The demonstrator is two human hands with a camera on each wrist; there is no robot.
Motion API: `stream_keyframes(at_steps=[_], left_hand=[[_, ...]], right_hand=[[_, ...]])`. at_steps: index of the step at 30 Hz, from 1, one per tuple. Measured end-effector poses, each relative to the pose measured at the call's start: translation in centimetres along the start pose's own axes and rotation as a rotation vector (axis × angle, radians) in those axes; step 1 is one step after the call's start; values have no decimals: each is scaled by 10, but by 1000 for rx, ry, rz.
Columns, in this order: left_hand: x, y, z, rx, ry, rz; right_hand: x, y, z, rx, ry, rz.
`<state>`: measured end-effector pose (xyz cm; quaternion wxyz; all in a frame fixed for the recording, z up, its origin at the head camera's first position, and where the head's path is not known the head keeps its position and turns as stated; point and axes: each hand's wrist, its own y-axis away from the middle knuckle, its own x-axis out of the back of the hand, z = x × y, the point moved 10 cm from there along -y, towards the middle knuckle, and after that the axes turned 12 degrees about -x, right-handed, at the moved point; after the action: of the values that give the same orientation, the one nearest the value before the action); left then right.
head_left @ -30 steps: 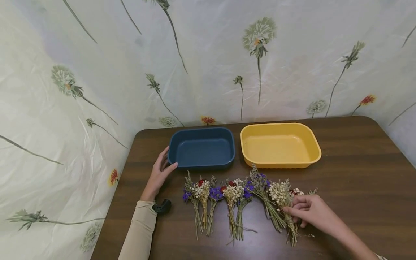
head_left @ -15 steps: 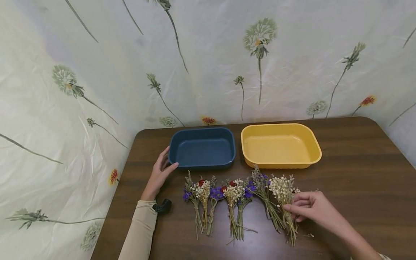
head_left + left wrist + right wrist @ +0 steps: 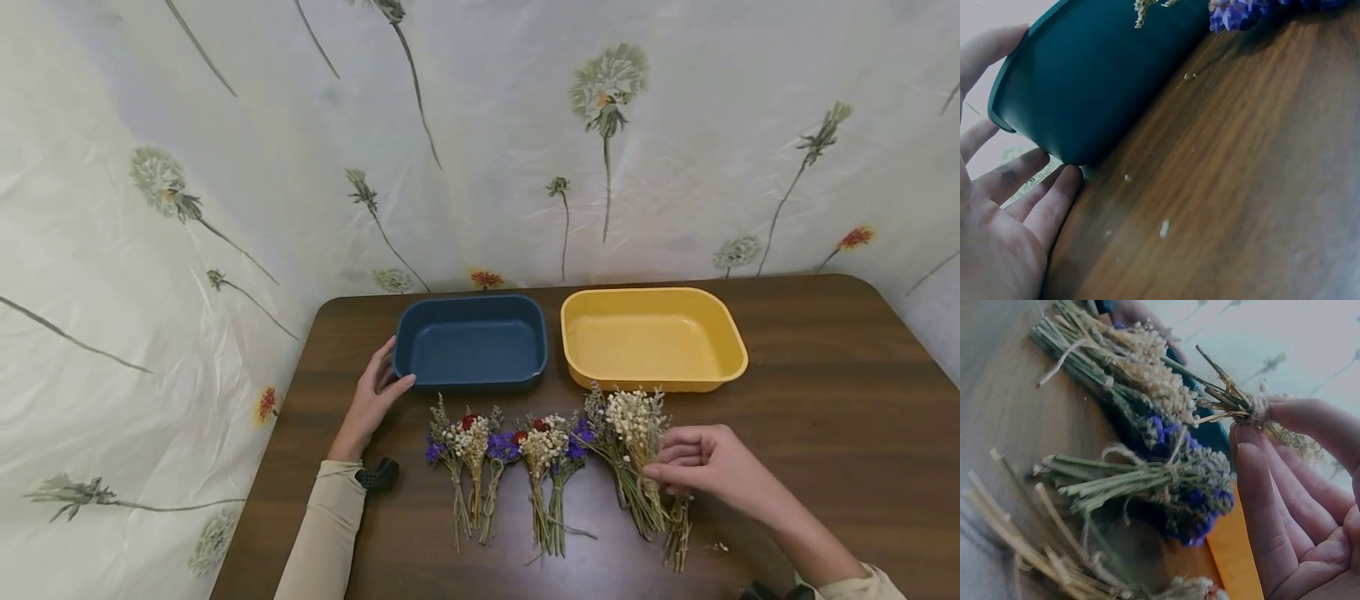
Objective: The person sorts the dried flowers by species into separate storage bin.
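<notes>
My left hand rests against the left corner of a dark blue bin, thumb at its front and other fingers along its side. In the left wrist view, loosely straight fingers touch the bin's wall. My right hand pinches a bunch of white dried flowers between thumb and fingers at its twine-tied stems. The bunch hangs above a purple-flowered bunch. Another bunch lies under the right hand, its flower heads hidden in the head view.
A yellow bin stands right of the blue one. Several dried bunches, including a red-and-white one, lie in a row on the brown table. Small crumbs are scattered on it. A flower-printed sheet hangs behind.
My right hand has moved left and slightly up with the white bunch, uncovering the stems of the bunch below. My left hand stays at the blue bin.
</notes>
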<state>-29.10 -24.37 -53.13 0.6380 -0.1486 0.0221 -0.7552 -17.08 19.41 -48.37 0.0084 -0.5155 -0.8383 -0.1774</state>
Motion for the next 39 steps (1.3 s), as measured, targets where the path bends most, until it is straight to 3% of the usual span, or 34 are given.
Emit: stream_keyframes(at_steps=[13, 21, 30, 39], left_hand=[[0, 0, 0, -3, 7, 7], [2, -1, -1, -22, -16, 1], [2, -2, -4, -7, 7, 7], [1, -1, -2, -9, 23, 4]], right_hand=[[2, -35, -17, -38, 11, 11], [0, -60, -22, -110, 35, 30], [-2, -94, -42, -97, 3, -14], [-2, -126, -55, -183, 31, -12]])
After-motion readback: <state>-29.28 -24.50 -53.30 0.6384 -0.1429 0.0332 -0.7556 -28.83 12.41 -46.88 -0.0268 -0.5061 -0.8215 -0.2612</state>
